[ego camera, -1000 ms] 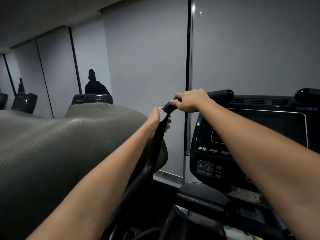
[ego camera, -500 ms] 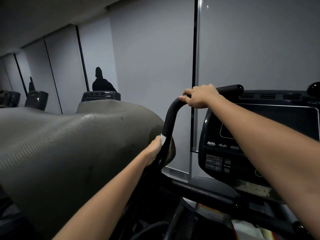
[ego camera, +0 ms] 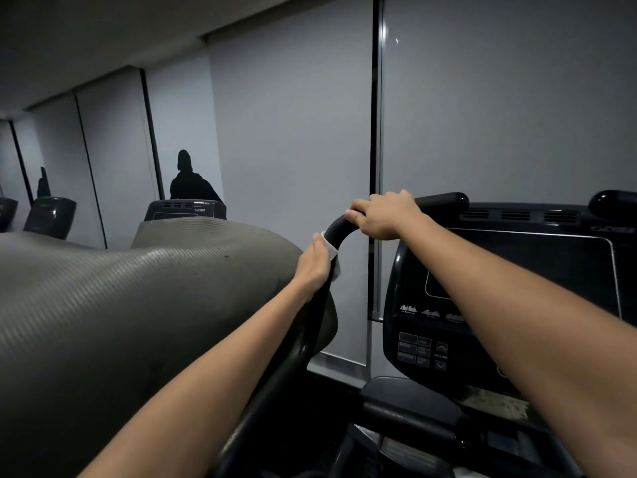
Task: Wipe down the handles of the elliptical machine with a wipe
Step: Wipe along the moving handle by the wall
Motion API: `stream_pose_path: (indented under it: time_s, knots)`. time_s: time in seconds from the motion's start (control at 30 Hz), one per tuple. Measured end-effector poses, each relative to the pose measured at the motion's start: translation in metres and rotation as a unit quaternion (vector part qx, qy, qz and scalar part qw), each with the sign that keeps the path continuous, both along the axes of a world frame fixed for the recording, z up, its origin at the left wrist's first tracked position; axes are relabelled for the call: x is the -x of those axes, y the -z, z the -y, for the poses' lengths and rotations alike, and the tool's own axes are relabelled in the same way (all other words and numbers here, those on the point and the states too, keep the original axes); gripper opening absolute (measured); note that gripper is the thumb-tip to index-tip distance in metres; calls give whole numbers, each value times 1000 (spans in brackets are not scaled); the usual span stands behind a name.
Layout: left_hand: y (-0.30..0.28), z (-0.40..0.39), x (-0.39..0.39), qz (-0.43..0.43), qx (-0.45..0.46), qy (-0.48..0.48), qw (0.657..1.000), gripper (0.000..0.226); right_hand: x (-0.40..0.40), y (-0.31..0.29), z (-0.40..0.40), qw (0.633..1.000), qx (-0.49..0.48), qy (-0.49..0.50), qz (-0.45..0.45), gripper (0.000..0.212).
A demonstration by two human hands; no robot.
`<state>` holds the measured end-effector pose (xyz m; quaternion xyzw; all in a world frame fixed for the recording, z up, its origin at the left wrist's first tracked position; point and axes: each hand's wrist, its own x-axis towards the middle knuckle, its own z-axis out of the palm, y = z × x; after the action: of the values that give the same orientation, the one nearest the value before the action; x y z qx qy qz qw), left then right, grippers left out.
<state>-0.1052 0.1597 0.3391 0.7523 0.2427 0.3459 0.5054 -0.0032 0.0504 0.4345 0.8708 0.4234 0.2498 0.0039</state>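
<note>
The black left handle (ego camera: 336, 229) of the elliptical curves up from the lower middle and bends right along the top of the console. My left hand (ego camera: 315, 262) grips its upright part just below the bend, with a white wipe (ego camera: 330, 246) wrapped between palm and handle. My right hand (ego camera: 382, 215) grips the horizontal top part of the same handle, right after the bend. The rounded end of the handle (ego camera: 448, 199) sticks out past my right hand. A second black handle end (ego camera: 612, 201) shows at the far right.
The black console (ego camera: 517, 291) with screen and buttons stands right of the handle. A large grey ribbed mat-like surface (ego camera: 120, 305) fills the left. Grey window blinds are behind. Another machine's console (ego camera: 186, 210) and a dark figure (ego camera: 188, 177) are at the back left.
My left hand slid down the handle with the wipe half a second ago and has now come back up to just below the bend. My right hand kept its grip on top.
</note>
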Motion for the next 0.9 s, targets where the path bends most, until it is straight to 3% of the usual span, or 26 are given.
stream_pose_path:
  time_s: [0.13, 0.23, 0.5, 0.67, 0.8, 0.9]
  knots:
    - [7, -3, -9, 44, -165, -16, 985, 63, 0, -1, 1, 1000, -13, -7, -8, 53]
    - [23, -4, 1, 23, -242, -21, 970, 48, 1, -1, 1, 1000, -16, -6, -7, 52]
    - [64, 1, 39, -86, -253, -2, 964, 33, 7, 0, 3, 1000, -11, 8, -10, 53]
    - [96, 1, 61, -194, -209, 2, 958, 42, 9, 2, 3, 1000, -9, 12, -9, 54]
    - [114, 3, 74, -323, -208, -16, 923, 54, 10, 3, 2, 1000, -10, 17, -10, 54]
    - [108, 5, 73, -334, -197, -20, 922, 55, 10, 4, 1, 1000, -16, 19, -6, 55]
